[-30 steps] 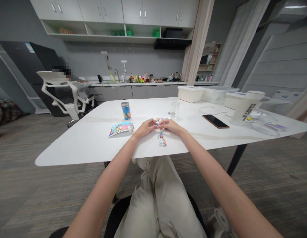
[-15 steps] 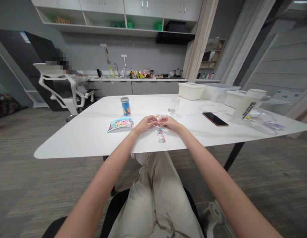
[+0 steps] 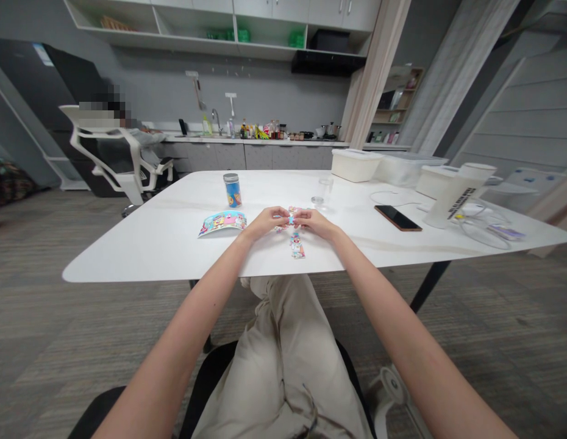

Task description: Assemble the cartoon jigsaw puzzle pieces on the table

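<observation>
Between both hands (image 3: 269, 222), a blue piece (image 3: 291, 219)

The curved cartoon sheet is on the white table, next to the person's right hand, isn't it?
Not quite: the head view shows the curved cartoon sheet beside the left hand, not the right hand. It is on the white table.

The left hand (image 3: 271, 221) and right hand (image 3: 316, 222) pinch a small light-blue piece (image 3: 291, 220) above the white table (image 3: 146, 253); a printed strip (image 3: 297, 246) lies nearer the lap, a curved picture sheet (image 3: 222, 222) to the left.
</observation>
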The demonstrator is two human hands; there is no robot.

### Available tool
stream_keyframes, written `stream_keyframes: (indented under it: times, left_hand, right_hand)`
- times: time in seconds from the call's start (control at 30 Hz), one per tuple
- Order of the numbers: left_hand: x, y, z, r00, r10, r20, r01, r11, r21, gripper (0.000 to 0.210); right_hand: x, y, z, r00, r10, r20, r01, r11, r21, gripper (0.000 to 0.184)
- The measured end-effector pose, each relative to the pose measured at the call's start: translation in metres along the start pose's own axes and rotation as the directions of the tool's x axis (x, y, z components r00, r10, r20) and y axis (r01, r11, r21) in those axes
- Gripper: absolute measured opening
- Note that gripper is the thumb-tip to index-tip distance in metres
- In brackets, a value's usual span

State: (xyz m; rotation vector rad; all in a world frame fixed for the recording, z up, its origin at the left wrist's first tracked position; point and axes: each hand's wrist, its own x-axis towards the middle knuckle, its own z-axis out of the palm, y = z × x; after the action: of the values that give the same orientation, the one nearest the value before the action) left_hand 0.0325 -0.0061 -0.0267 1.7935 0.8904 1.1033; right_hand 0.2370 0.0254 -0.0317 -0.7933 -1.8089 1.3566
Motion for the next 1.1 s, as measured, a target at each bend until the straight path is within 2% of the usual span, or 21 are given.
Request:
stream_keyframes:
  times: [0.23,0.37,0.7,0.8,0.9,1.0,1.1]
  left_hand:
    - [-0.002,0.001,0.001,0.997,-0.047,0.057,0.043,0.996,0.084,0.023]
    - [-0.002,0.000,-0.001,0.991,-0.066,0.114,0.050,0.989,0.139,0.021]
    - [0.000,-0.006,-0.002,0.984,-0.067,0.166,0.028,0.974,0.225,0.021]
    - [0.001,-0.006,-0.002,0.983,-0.058,0.177,0.014,0.970,0.243,0.021]
    - [0.000,-0.006,-0.002,0.982,-0.046,0.185,-0.003,0.966,0.257,0.021]
    - [0.000,-0.007,-0.002,0.980,-0.027,0.197,-0.026,0.965,0.260,0.020]
    - [0.000,-0.008,-0.002,0.977,-0.015,0.214,-0.041,0.966,0.255,0.019]
  right_hand:
    - [0.004,0.004,-0.007,0.997,-0.018,-0.076,0.017,1.000,-0.009,0.027]
    - [0.003,0.005,-0.007,0.998,-0.010,-0.068,0.006,0.999,-0.053,0.027]
    - [-0.001,0.000,-0.005,0.999,-0.029,-0.032,0.025,0.991,-0.129,0.022]
    - [-0.004,0.001,-0.004,0.998,-0.056,-0.027,0.048,0.975,-0.216,0.016]
    - [-0.008,0.001,-0.006,0.995,-0.094,0.032,0.099,0.913,-0.396,0.011]
    - [-0.011,0.001,-0.008,0.990,-0.101,0.100,0.139,0.836,-0.531,0.013]
    - [-0.011,0.002,-0.010,0.987,-0.091,0.130,0.149,0.806,-0.572,0.018]
